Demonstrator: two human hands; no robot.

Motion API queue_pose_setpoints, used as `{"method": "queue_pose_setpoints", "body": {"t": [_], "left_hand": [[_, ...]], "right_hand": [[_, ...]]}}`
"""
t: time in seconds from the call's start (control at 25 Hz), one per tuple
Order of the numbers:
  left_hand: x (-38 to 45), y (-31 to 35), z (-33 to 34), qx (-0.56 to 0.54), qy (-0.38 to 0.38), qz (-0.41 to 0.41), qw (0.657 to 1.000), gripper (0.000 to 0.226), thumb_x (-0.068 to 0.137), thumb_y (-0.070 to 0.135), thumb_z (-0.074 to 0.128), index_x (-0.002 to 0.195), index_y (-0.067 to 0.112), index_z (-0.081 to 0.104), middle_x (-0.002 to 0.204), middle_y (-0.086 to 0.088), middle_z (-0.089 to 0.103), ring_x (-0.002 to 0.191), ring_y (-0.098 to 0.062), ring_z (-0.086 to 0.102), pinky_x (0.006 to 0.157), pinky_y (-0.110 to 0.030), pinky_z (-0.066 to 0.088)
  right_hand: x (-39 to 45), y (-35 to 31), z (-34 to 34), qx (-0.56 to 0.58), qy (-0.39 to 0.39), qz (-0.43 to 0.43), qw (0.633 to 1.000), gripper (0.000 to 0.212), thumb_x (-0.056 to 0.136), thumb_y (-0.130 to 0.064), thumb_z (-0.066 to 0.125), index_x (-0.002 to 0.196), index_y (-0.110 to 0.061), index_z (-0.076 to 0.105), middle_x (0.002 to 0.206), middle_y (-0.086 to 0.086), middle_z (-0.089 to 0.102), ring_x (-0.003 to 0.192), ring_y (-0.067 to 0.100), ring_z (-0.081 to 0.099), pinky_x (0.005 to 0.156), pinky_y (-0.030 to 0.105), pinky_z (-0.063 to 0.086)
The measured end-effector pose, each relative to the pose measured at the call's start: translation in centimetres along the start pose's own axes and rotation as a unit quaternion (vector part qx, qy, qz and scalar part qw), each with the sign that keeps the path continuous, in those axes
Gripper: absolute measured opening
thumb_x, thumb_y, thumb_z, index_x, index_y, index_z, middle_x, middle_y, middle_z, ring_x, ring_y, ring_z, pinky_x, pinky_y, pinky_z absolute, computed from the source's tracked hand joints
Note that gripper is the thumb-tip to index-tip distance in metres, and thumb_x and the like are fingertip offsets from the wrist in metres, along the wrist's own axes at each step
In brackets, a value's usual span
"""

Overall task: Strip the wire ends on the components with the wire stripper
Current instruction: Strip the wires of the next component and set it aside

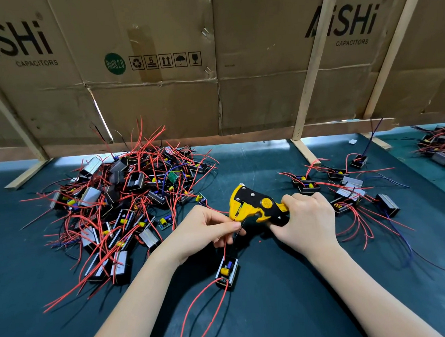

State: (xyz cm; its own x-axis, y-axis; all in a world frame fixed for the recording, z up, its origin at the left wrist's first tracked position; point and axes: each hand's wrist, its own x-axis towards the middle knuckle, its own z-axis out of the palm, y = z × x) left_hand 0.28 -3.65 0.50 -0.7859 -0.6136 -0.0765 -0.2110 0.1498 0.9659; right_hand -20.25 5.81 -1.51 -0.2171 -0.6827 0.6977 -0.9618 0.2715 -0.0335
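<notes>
**benchrat:** Feeding the lead in is the fiddly bit here, right? Left hand (209,230) is pinching a red wire (224,246) right up at the jaws of the wire stripper (255,205), and the right hand (304,216) is wrapped around the handles. The component (227,271) that wire belongs to dangles just below the left hand, near or on the dark worktop (276,295) — can't tell which.

**solderjoe:** Yep. My guess: the end is only just in the jaws, not stripped yet. A dark wire looks pinched alongside it too, though it's too thin for me to be sure. Keep the pinch close to the tool so the wire goes in straight, not at an angle, and only let a short tip poke past the blades. Then one firm, even squeeze on that grip — half squeezes nick the strands.

**benchrat:** And the unit hanging there?

**solderjoe:** Its weight could tug the lead out of line, so hold the wire steady. When done, I'd drop it with the smaller group (347,189) on the right, well apart from the big pile (124,200) on the left, which I'm assuming is the undone stack.
</notes>
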Motion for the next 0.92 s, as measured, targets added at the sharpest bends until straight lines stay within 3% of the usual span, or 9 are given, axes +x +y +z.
{"method": "queue_pose_setpoints", "body": {"t": [0.2,0.4,0.6,0.76,0.92], "left_hand": [[0.2,0.1,0.5,-0.031,0.073,-0.057,0.995,0.044,0.066,0.058,0.076,0.069,0.014,0.074,0.062,-0.006,0.067,0.054,-0.012,0.058,0.054,-0.019,0.047],[0.5,0.3,1.2,-0.102,0.07,-0.003,0.992,0.028,0.084,0.036,0.07,0.094,0.01,0.077,0.09,-0.011,0.076,0.074,-0.013,0.069,0.067,-0.019,0.053],[0.7,0.5,1.0,-0.159,0.141,0.009,0.977,0.022,0.089,0.027,0.066,0.089,0.008,0.077,0.085,-0.015,0.075,0.068,-0.014,0.068,0.064,-0.018,0.053],[0.6,0.6,0.9,-0.171,0.134,0.008,0.976,0.027,0.086,0.029,0.066,0.089,0.004,0.076,0.086,-0.016,0.075,0.067,-0.014,0.065,0.064,-0.018,0.053],[0.4,1.1,1.2,-0.166,0.102,0.027,0.98,0.032,0.08,0.037,0.066,0.09,0.009,0.076,0.089,-0.014,0.076,0.07,-0.013,0.067,0.067,-0.018,0.054]], "right_hand": [[-0.2,0.0,0.2,0.004,0.023,0.0,1.0,0.046,0.046,-0.046,0.084,0.062,-0.012,0.058,0.058,0.001,0.055,0.054,0.028,0.054,0.063,0.034,0.042],[0.1,-0.2,0.1,0.043,0.018,0.021,0.999,0.046,0.057,-0.05,0.071,0.084,-0.012,0.066,0.076,0.002,0.06,0.074,0.03,0.059,0.074,0.039,0.039],[-0.1,-0.3,0.1,0.104,-0.087,0.007,0.991,0.076,0.059,-0.047,0.074,0.123,-0.009,0.059,0.105,0.002,0.062,0.099,0.029,0.058,0.087,0.037,0.037],[0.0,0.3,-0.2,0.08,-0.077,0.022,0.994,0.077,0.055,-0.025,0.085,0.122,0.002,0.058,0.105,0.014,0.061,0.1,0.039,0.057,0.089,0.043,0.042],[-0.1,-0.1,-0.3,-0.008,-0.066,0.017,0.998,0.074,0.061,-0.029,0.082,0.122,0.004,0.056,0.104,0.017,0.059,0.096,0.04,0.056,0.085,0.047,0.045]]}}
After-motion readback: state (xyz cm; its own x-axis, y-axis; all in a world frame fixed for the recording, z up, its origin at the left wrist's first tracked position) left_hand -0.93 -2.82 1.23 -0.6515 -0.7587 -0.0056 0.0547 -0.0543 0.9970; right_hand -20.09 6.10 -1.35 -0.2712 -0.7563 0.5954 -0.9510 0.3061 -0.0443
